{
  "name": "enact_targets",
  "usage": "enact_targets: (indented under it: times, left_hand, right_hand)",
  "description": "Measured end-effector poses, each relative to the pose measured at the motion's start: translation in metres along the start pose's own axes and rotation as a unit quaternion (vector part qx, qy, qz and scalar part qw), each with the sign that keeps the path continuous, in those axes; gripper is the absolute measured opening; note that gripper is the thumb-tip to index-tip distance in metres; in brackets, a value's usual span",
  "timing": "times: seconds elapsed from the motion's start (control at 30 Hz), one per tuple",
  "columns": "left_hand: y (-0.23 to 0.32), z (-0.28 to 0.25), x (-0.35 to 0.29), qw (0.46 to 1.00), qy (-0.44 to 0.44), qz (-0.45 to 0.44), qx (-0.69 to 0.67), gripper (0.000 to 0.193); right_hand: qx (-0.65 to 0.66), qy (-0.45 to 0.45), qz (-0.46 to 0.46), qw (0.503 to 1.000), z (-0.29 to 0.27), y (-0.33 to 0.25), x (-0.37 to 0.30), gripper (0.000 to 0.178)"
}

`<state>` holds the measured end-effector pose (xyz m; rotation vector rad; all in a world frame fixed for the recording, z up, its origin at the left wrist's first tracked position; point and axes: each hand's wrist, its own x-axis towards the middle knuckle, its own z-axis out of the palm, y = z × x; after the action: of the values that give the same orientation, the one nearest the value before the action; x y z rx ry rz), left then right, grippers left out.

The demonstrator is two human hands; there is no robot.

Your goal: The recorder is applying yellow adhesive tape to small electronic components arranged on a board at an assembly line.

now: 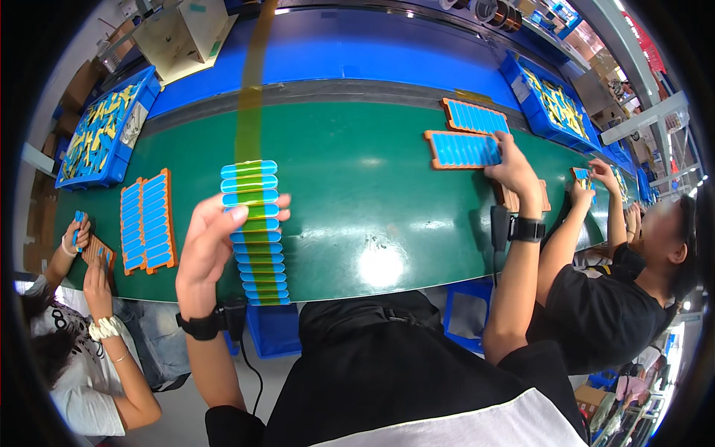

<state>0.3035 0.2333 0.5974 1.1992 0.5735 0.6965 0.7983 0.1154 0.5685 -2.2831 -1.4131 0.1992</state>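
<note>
My left hand (212, 235) grips a strip of blue oblong pieces (261, 261), its thumb on top and fingertips showing past the right side. Down the middle of the strip runs see-through amber tape (250, 127), which stretches on toward the far side of the table. At the far right, my right hand (515, 167) holds the right end of an orange tray (462, 150) filled with a row of blue pieces, fingers closed on its edge. A similar filled tray (477, 115) lies just behind it. Partly hidden by my right wrist is a stack of brownish-orange trays (545, 195).
Two filled orange trays (147, 223) lie side by side at left on the green table (350, 201). Blue bins of blue and yellow pieces stand at far left (112, 175) and far right (555, 123). Co-workers (104, 357) (618, 305) work on both sides.
</note>
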Motion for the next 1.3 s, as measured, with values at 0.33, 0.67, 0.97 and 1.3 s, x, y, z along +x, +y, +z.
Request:
enact_targets:
  times: [0.33,0.67,0.97,1.3]
  left_hand:
    - [-0.009,0.002,0.017,0.989,0.083,-0.006,-0.119,0.029]
    - [-0.034,0.021,-0.060,0.983,0.164,-0.076,-0.019,0.020]
    - [-0.078,0.043,-0.125,0.975,0.195,-0.102,-0.037,0.023]
    - [-0.089,0.052,-0.120,0.935,0.350,-0.055,-0.010,0.026]
  right_hand:
    - [0.094,-0.130,-0.261,0.952,0.085,-0.171,0.011,0.074]
    - [0.187,-0.272,-0.381,0.864,0.135,-0.258,0.023,0.073]
    - [0.254,-0.310,-0.407,0.821,0.136,-0.272,-0.014,0.058]
    - [0.158,-0.082,-0.466,0.867,0.103,-0.271,-0.044,0.026]
